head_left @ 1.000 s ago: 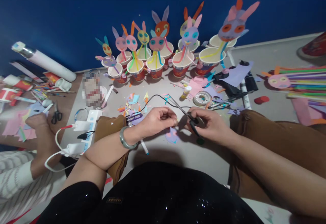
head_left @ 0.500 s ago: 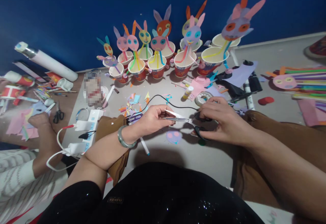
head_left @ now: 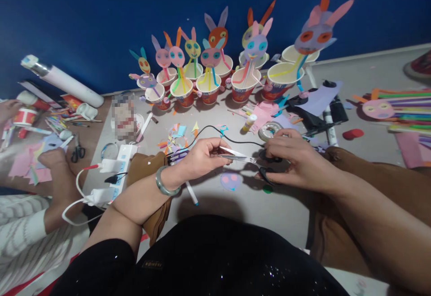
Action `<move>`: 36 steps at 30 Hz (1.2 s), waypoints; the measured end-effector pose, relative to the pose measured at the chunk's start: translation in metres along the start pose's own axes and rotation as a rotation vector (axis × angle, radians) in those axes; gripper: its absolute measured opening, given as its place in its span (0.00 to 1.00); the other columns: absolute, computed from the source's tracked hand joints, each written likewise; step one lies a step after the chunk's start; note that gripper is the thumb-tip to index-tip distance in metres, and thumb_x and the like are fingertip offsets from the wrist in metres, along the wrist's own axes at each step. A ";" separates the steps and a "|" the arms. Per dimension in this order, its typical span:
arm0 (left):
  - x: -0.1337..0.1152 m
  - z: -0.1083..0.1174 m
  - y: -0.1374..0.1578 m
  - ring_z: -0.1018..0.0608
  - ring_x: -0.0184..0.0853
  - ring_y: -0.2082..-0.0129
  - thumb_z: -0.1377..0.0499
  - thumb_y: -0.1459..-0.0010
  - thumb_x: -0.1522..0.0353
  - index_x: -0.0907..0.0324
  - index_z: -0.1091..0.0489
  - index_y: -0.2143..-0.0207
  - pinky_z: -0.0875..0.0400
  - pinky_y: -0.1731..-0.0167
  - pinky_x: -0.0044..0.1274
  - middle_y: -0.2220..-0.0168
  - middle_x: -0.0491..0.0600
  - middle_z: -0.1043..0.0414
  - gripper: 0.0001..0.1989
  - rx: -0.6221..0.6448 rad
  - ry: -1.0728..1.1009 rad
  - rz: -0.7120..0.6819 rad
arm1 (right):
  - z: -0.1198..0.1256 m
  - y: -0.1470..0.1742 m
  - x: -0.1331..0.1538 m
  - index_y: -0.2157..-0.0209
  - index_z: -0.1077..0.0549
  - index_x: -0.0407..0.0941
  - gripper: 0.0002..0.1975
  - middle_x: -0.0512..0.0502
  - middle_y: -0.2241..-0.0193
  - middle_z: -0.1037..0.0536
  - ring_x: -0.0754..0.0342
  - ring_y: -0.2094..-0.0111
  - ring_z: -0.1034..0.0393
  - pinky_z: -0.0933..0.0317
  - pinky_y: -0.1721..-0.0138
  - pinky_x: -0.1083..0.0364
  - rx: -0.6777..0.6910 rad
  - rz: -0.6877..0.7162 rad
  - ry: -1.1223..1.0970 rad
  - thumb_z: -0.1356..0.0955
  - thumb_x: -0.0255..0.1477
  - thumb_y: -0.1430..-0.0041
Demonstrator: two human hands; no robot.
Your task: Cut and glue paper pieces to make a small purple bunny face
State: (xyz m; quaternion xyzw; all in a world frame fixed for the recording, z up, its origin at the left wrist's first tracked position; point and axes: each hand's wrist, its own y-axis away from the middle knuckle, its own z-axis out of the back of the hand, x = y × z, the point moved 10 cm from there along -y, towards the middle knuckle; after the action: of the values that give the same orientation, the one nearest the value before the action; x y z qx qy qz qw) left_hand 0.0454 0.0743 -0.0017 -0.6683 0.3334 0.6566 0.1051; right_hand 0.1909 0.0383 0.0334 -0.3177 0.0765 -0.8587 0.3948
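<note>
My right hand [head_left: 294,159] grips the black handles of a pair of scissors [head_left: 244,158], whose blades stand apart and point left. My left hand [head_left: 205,156] is pinched close around the blade tips. Whatever small piece its fingers hold is hidden. Just below the scissors, a lilac paper face [head_left: 230,181] with pink spots lies on the table. A small green disc [head_left: 267,189] rests beneath my right hand. Left of the face, a white marker [head_left: 192,193] with a blue tip lies partly under my left forearm.
Paper cups [head_left: 207,90] with straw-and-paper rabbit figures line the blue wall. Paper scraps [head_left: 177,136], a glue stick [head_left: 249,123] and a tape roll [head_left: 270,130] lie ahead. A white power strip [head_left: 119,168] stands left, near a co-worker's hand [head_left: 52,156].
My hands stay nearly in place around the scissors. At the far left, a co-worker's other hand has come into view by the cups, and a red-and-white cup there has shifted right.
</note>
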 end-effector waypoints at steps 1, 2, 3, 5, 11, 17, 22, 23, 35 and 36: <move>0.000 0.000 0.000 0.29 0.23 0.76 0.34 0.55 0.72 0.60 0.31 0.69 0.32 0.72 0.18 0.76 0.41 0.29 0.10 -0.002 0.005 0.000 | 0.000 0.000 -0.001 0.68 0.38 0.48 0.12 0.54 0.74 0.31 0.54 0.72 0.36 0.46 0.52 0.47 -0.001 -0.005 -0.004 0.29 0.32 0.40; 0.000 0.000 0.000 0.29 0.23 0.76 0.34 0.55 0.72 0.60 0.31 0.69 0.33 0.72 0.18 0.76 0.41 0.29 0.10 -0.005 0.008 -0.001 | 0.000 0.000 -0.001 0.69 0.38 0.48 0.12 0.54 0.74 0.31 0.54 0.72 0.35 0.45 0.52 0.47 -0.003 -0.009 -0.009 0.29 0.32 0.40; 0.000 0.001 0.000 0.30 0.23 0.76 0.34 0.55 0.72 0.60 0.31 0.70 0.33 0.72 0.18 0.76 0.40 0.30 0.10 -0.009 0.011 -0.002 | 0.000 0.000 -0.002 0.69 0.38 0.48 0.12 0.54 0.75 0.31 0.54 0.72 0.35 0.45 0.52 0.47 -0.004 -0.015 -0.013 0.29 0.32 0.40; 0.000 0.001 0.000 0.30 0.23 0.76 0.33 0.55 0.71 0.60 0.31 0.70 0.33 0.72 0.18 0.76 0.40 0.30 0.10 -0.014 0.008 -0.002 | 0.000 0.000 -0.002 0.69 0.37 0.48 0.11 0.55 0.75 0.31 0.54 0.72 0.36 0.45 0.52 0.47 -0.002 -0.022 -0.017 0.29 0.31 0.40; 0.001 0.003 0.001 0.30 0.23 0.75 0.33 0.55 0.69 0.60 0.29 0.69 0.32 0.71 0.19 0.75 0.41 0.29 0.10 -0.028 -0.051 0.015 | -0.002 -0.001 -0.005 0.70 0.36 0.48 0.11 0.54 0.75 0.30 0.54 0.72 0.36 0.44 0.53 0.46 0.029 -0.046 -0.029 0.29 0.31 0.40; 0.000 0.004 0.002 0.31 0.23 0.76 0.34 0.54 0.67 0.60 0.29 0.69 0.34 0.73 0.19 0.75 0.41 0.30 0.10 -0.023 -0.100 -0.001 | -0.003 -0.002 -0.004 0.70 0.37 0.48 0.11 0.54 0.75 0.31 0.56 0.72 0.37 0.44 0.52 0.46 0.041 -0.056 -0.045 0.29 0.30 0.40; -0.001 0.003 0.001 0.34 0.22 0.78 0.34 0.54 0.67 0.60 0.30 0.69 0.37 0.75 0.19 0.76 0.40 0.32 0.10 -0.022 -0.093 -0.029 | -0.003 -0.003 -0.003 0.70 0.37 0.47 0.11 0.54 0.75 0.31 0.56 0.72 0.38 0.45 0.52 0.47 0.052 -0.055 -0.042 0.30 0.30 0.39; -0.001 0.003 0.001 0.34 0.22 0.78 0.34 0.54 0.67 0.60 0.30 0.69 0.37 0.75 0.18 0.76 0.40 0.32 0.11 -0.023 -0.091 -0.029 | -0.003 -0.003 -0.003 0.70 0.37 0.47 0.11 0.54 0.75 0.31 0.56 0.72 0.38 0.45 0.52 0.47 0.052 -0.055 -0.045 0.30 0.30 0.39; -0.002 0.002 0.001 0.32 0.23 0.76 0.33 0.55 0.66 0.59 0.30 0.69 0.35 0.73 0.19 0.76 0.40 0.31 0.11 -0.019 -0.055 -0.016 | -0.003 -0.001 -0.004 0.70 0.38 0.48 0.12 0.55 0.75 0.32 0.56 0.72 0.38 0.47 0.52 0.47 0.047 -0.043 -0.032 0.30 0.30 0.39; -0.002 0.002 0.001 0.32 0.23 0.76 0.33 0.54 0.66 0.59 0.30 0.69 0.35 0.73 0.19 0.76 0.41 0.31 0.11 -0.021 -0.053 -0.016 | -0.003 -0.001 -0.005 0.70 0.38 0.48 0.12 0.55 0.75 0.32 0.56 0.72 0.39 0.47 0.52 0.47 0.051 -0.048 -0.032 0.30 0.30 0.39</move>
State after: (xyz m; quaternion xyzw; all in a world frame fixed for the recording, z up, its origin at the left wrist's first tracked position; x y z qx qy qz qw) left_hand 0.0432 0.0750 -0.0001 -0.6545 0.3183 0.6765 0.1122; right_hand 0.1906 0.0421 0.0291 -0.3230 0.0407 -0.8645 0.3830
